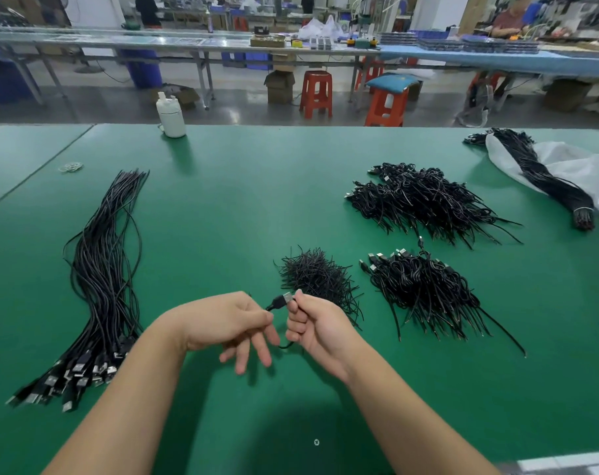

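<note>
As cable's [280, 301] gripped, bundle [544, 178] overlies bag [587, 173].

White bottle [171, 118] stands on the green table [239, 200].

Worktop [243, 207]: green mat, smooth, matt with faint sheen. Cable [274, 305] in hands: black plastic sheath, smooth; plug [287, 297] bright metal. Long cables [102, 269]: glossy black sheaths, metal plugs. Ties [316, 277]: thin black, matt. Bottle [170, 116]: white plastic, smooth. Bag [572, 173]: translucent white plastic film, crinkled. Stools [316, 94]: red glossy plastic.
</note>
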### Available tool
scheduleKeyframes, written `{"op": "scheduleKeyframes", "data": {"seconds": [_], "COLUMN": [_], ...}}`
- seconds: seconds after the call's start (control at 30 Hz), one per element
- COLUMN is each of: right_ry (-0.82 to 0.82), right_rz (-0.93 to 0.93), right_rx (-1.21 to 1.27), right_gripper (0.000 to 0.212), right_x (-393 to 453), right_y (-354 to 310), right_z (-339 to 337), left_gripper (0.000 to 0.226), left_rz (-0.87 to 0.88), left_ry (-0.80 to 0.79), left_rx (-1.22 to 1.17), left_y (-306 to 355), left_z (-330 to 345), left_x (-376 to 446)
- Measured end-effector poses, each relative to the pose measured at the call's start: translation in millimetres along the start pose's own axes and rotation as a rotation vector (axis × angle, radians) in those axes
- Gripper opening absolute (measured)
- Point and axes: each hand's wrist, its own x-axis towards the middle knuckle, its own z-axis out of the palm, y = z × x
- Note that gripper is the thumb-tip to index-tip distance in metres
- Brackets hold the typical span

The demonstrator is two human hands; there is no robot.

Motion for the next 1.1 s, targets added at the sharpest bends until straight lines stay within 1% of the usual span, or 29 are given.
{"op": "scheduleKeyframes", "data": {"seconds": [0.07,0.13,0.2,0.27,0.37,0.4,0.47,0.57,0.63,0.67,0.73,0.77,0.8,0.87,0.93,1.0,1.07,1.1], "right_ry": [-0.004,-0.010,-0.023,-0.046,-0.088,-0.093,-0.090,-0.080,-0.060,-0.052,-0.044,-0.044,-0.049,-0.065,-0.063,-0.040,-0.039,-0.046], "right_rz": [-0.024,-0.046,-0.061,-0.087,-0.127,-0.136,-0.134,-0.085,-0.056,-0.050,-0.045,-0.043,-0.042,-0.046,-0.046,-0.042,-0.056,-0.065], "right_rx": [0.011,0.022,0.009,-0.056,-0.166,-0.180,-0.165,-0.170,-0.183,-0.160,-0.065,-0.008,0.041,0.084,0.087,0.097,0.072,0.043], "right_gripper": [0.034,0.031,0.030,0.032,0.036,0.037,0.038,0.036,0.036,0.035,0.034,0.033,0.031,0.028,0.030,0.034,0.034,0.034], "right_x": [-1,-1,-3,-4,-5,-5,-3,-2,-3,-3,-1,0,1,0,-1,-1,-2,-2], "right_y": [0,-2,-4,-5,0,2,5,6,6,5,-1,-6,-11,-20,-27,-34,-40,-41], "right_z": [3,5,4,5,11,13,14,8,3,1,0,0,0,-2,-4,-9,-12,-12], "left_gripper": [0.039,0.038,0.036,0.034,0.033,0.034,0.037,0.039,0.034,0.032,0.027,0.027,0.027,0.032,0.035,0.035,0.031,0.029], "left_rz": [-0.056,-0.054,0.012,0.127,0.270,0.309,0.392,0.470,0.484,0.491,0.513,0.526,0.544,0.554,0.482,0.369,0.242,0.199], "left_ry": [0.104,0.199,0.307,0.423,0.645,0.665,0.642,0.660,0.654,0.609,0.457,0.379,0.307,0.156,0.040,0.043,0.152,0.228], "left_rx": [-0.010,-0.035,-0.111,-0.244,-0.381,-0.483,-0.753,-1.165,-1.315,-1.335,-1.258,-1.149,-0.996,-0.617,-0.278,0.004,0.219,0.282], "left_y": [3,4,4,5,8,9,16,29,35,38,39,36,32,25,22,22,22,21], "left_z": [8,12,13,15,26,30,38,27,14,9,5,4,2,-3,-10,-11,-8,-5], "left_x": [3,6,11,19,34,39,46,46,43,40,31,26,20,9,0,-4,1,4]}}
